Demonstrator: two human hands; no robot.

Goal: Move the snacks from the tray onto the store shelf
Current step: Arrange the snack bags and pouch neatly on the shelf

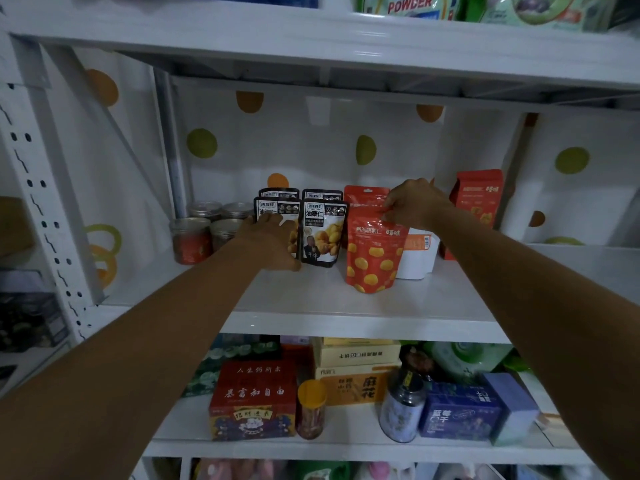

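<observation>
The left hand reaches onto the white metal store shelf and grips a black-and-white stand-up snack pouch. Its fingers wrap over the pouch's left face and the thumb runs along the bottom edge. This pouch stands upright, touching a matching black pouch on its right, and more of the same stand behind them.

The right hand pinches the top edge of a red stand-up snack pouch printed with yellow chestnuts, with its fingers curled tight on the seal. That pouch stands upright near the shelf's front, just in front of a white box. Clear jars with metal lids stand to the left.
</observation>
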